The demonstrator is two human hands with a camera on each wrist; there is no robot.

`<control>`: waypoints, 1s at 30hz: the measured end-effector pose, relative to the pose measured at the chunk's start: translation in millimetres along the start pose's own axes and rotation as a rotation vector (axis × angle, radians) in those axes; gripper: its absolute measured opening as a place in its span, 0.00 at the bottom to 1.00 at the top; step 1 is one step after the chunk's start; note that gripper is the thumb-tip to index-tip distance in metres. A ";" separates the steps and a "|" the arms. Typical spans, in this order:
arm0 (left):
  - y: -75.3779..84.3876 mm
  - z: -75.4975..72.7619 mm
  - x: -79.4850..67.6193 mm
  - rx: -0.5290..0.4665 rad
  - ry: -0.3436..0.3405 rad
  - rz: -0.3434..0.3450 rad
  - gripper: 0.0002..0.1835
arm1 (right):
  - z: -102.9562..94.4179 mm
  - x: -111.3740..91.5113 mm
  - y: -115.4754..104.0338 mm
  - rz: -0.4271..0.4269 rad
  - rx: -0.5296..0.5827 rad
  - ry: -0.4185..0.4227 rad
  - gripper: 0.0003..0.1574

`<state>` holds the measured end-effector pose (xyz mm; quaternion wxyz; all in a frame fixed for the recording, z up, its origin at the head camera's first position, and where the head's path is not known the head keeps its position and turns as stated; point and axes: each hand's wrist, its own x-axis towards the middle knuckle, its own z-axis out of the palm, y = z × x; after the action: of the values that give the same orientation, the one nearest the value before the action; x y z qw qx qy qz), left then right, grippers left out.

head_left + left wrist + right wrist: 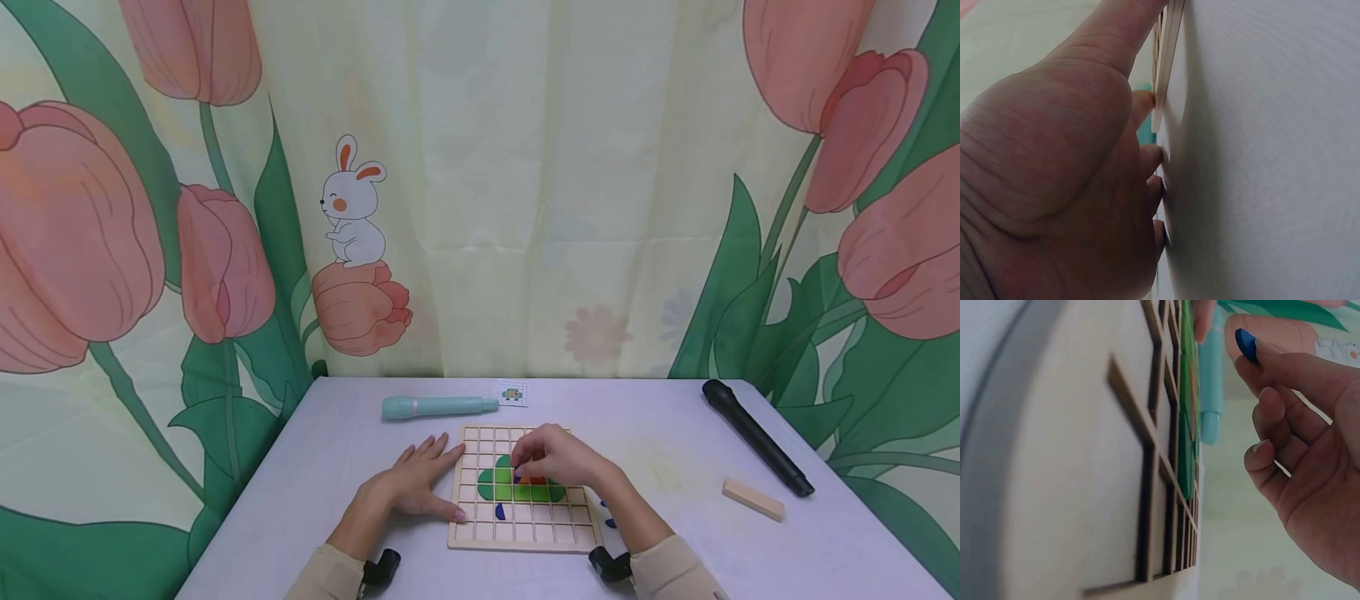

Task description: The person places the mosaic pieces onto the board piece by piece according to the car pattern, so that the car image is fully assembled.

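A wooden grid board (480,533) lies on the table with light green tiles (525,493), dark green rounded tiles (486,485) and some red (536,481) in its middle cells. One blue rounded tile (500,512) sits in a lower cell. My left hand (411,485) is spread flat at the board's left side, thumb on its lower left edge and index fingertip against the upper part. Over the middle of the board, my right hand (561,456) pinches a small blue tile (1246,345) between thumb and index finger; in the right wrist view it is held off the board.
Blue tiles (611,523) lie right of the board, partly behind my right forearm. Beyond the board are a teal cylinder (438,407) and a small picture card (513,393). A wooden block (753,499) and a black stick-shaped object (757,437) lie to the right.
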<state>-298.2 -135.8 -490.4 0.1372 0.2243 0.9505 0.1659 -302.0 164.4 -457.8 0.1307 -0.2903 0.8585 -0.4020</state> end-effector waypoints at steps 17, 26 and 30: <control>-2.8 -0.9 -0.3 0.008 -0.002 0.011 0.64 | 16.1 0.0 -6.8 -0.059 -0.038 -0.109 0.03; -5.3 1.0 0.8 0.002 -0.004 0.016 0.64 | 22.8 0.1 -12.1 -0.051 -0.030 -0.143 0.04; -5.1 0.8 0.9 -0.002 -0.006 0.015 0.64 | 24.7 0.0 -13.7 -0.032 -0.039 -0.154 0.06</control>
<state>-300.6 -139.4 -493.3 0.1388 0.2318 0.9482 0.1670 -285.4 142.2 -463.2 0.1845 -0.3365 0.8488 -0.3636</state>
